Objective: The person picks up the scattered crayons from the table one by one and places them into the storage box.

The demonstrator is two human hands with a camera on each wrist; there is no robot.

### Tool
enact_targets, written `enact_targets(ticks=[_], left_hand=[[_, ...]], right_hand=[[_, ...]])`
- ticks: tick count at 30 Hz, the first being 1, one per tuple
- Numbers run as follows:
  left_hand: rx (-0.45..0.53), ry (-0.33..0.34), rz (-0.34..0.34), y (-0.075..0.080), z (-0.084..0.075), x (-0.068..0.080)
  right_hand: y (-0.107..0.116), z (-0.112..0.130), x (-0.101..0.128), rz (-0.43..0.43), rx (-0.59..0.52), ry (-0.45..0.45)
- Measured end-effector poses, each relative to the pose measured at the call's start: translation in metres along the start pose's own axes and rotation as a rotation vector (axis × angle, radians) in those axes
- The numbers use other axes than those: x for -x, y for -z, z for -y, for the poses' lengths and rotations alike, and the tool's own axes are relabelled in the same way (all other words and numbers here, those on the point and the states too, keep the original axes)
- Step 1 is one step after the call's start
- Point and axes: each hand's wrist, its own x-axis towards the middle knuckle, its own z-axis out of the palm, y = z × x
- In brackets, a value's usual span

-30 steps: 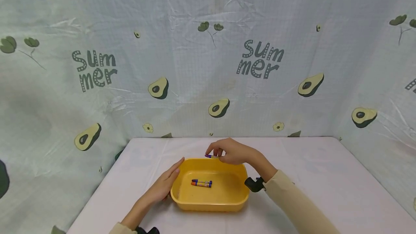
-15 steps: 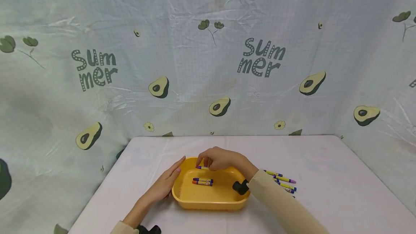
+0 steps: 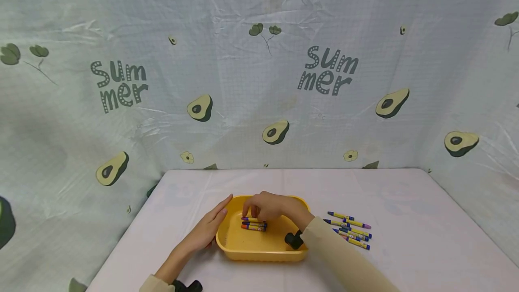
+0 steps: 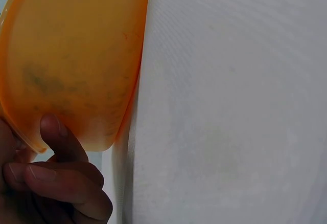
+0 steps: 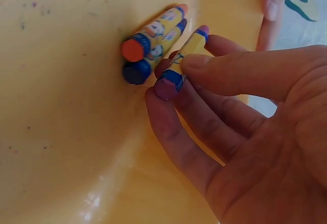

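In the right wrist view, my right hand [image 5: 245,96] pinches a purple crayon [image 5: 179,65] between thumb and fingers, right beside two others lying in the yellow plastic bin [image 3: 263,255]. Those two are an orange crayon [image 5: 150,32] and a dark blue crayon [image 5: 138,72], side by side on the bin floor. My left hand [image 3: 204,226] grips the bin's left wall at the rim. From the left wrist camera, curled fingers [image 4: 64,137] of that hand show against the outside of the wall; part of the hand is hidden behind the rim.
Several more crayons [image 3: 357,231] lie in a loose pile on the white tabletop [image 3: 405,256], right of the bin. A white sheet printed with avocados [image 3: 275,132] hangs behind the table and at its sides.
My right hand has carried the purple crayon from above the bin's far rim down beside the other two. The crayon pile on the right has come into sight. The left hand stays in place.
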Motion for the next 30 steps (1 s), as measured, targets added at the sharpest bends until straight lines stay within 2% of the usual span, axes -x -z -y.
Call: enact_targets(ticks=[11,21,30], left_hand=[[-0.006,0.006,-0.018,0.000,0.000,-0.002],[0.010,0.015,-0.006,-0.001,0.000,0.000],[0.016,0.016,-0.009,-0.001,0.001,0.001]], right_hand=[[-0.004,-0.008,-0.002,-0.007,-0.008,0.016],[-0.005,-0.008,0.000,-0.032,-0.002,0.023],[0.004,-0.002,0.013,-0.044,-0.052,0.044]])
